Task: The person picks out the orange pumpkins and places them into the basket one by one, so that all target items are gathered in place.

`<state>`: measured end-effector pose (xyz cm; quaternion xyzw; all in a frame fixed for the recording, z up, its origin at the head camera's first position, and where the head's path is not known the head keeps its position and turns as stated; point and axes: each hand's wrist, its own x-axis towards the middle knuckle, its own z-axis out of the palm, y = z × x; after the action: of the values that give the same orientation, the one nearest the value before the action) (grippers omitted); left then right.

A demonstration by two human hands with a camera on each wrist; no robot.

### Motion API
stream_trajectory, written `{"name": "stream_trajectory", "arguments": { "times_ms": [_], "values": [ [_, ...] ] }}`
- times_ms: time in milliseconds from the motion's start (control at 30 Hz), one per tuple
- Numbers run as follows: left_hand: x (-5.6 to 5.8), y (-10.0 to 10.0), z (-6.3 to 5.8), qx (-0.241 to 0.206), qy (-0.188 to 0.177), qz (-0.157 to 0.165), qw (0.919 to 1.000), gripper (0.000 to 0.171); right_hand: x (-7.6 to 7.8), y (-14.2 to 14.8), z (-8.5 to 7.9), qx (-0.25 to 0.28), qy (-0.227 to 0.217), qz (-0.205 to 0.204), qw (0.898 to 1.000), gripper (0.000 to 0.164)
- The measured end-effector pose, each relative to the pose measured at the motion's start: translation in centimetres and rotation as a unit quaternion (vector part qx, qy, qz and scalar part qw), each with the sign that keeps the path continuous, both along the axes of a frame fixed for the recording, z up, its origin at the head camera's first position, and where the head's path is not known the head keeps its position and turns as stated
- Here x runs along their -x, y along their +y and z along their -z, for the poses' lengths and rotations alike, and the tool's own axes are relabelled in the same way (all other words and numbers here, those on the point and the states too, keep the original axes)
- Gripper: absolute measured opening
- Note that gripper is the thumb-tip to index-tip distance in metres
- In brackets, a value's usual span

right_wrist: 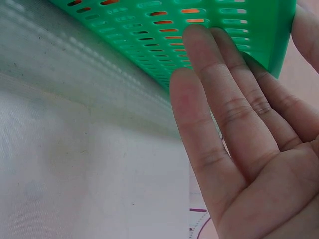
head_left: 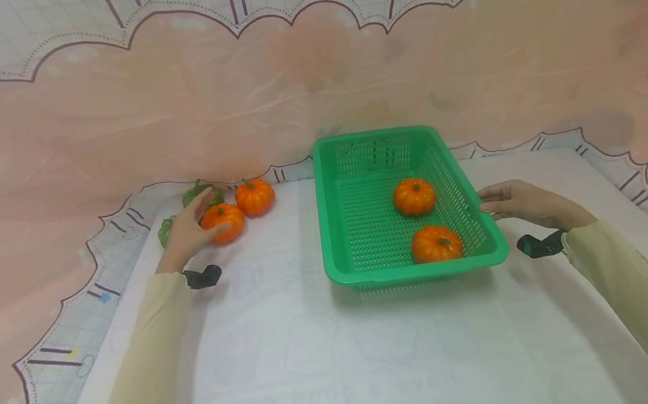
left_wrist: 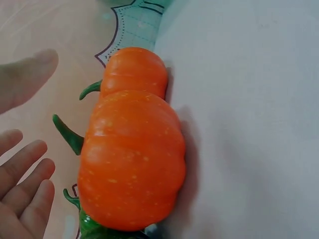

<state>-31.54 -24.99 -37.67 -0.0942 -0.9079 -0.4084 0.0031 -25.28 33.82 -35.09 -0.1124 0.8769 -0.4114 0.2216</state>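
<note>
My left hand point(head_left: 185, 234) hovers over a small orange pumpkin point(head_left: 223, 223) on the left of the table, thumb and fingers spread apart. In the left wrist view a gap separates the fingers point(left_wrist: 30, 199) from this pumpkin point(left_wrist: 132, 164) and its green stem. A second orange pumpkin point(head_left: 255, 197) lies just behind it. Against the right wall of a green plastic basket point(head_left: 417, 270) are the nearly straight fingers of my right hand point(head_left: 525, 204); its thumb is near the rim in the right wrist view. Two orange pumpkins point(head_left: 414, 196) point(head_left: 436, 243) sit inside the basket.
Two green pumpkin-like pieces point(head_left: 203, 190) point(head_left: 165, 232) lie beside the left hand, partly hidden by it. A patterned cloth point(head_left: 287, 93) rises behind the white tabletop point(head_left: 291, 339). Black straps circle both wrists.
</note>
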Motion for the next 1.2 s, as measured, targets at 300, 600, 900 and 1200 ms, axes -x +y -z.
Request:
{"name": "stream_trajectory", "arguments": {
  "times_ms": [300, 600, 900, 1200],
  "values": [
    [0.0, -0.3, 0.9, 0.045, 0.025, -0.029, 0.9982, 0.085, -0.1, -0.1, -0.1, 0.008, -0.001, 0.004, 1.0, 0.056],
    [-0.5, -0.3, 1.4, 0.044, 0.031, -0.047, 0.9974, 0.086, -0.2, -0.3, -0.3, 0.001, 0.003, 0.006, 1.0, 0.056],
    [-0.4, -0.6, 1.7, 0.044, 0.004, -0.052, 0.9977, 0.086, -0.3, -0.4, -0.3, -0.006, 0.001, 0.011, 1.0, 0.058],
    [-0.4, -0.5, 1.8, 0.043, -0.014, -0.059, 0.9973, 0.086, -0.2, -0.3, -0.4, -0.004, -0.002, 0.007, 1.0, 0.059]
  ]
}}
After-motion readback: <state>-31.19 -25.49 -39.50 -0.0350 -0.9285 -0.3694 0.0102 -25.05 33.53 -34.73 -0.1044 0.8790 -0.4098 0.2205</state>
